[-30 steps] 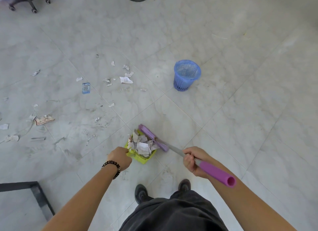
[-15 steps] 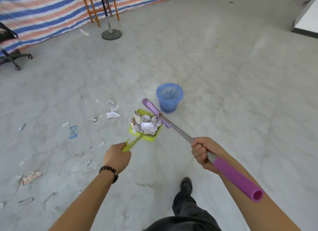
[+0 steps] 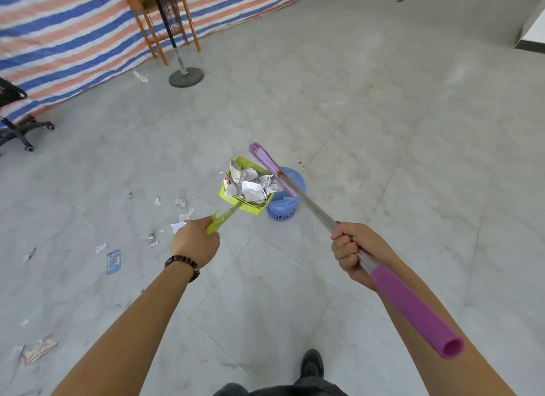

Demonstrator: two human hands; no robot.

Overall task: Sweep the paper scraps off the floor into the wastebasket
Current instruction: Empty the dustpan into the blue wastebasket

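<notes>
Scraps in dustpan, handle toward left hand

grey tiled floor, paper scraps, wastebasket

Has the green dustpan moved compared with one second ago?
Yes. The green dustpan, held by the left hand, rose off the floor and travelled to the blue wastebasket, now overlapping its rim.

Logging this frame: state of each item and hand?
dustpan: lifted, loaded with paper scraps
broom: raised, head against dustpan's far side
wastebasket: upright on floor, partly behind dustpan
loose scraps: on floor, unswept
left hand: gripping dustpan handle
right hand: gripping broom shaft
</notes>
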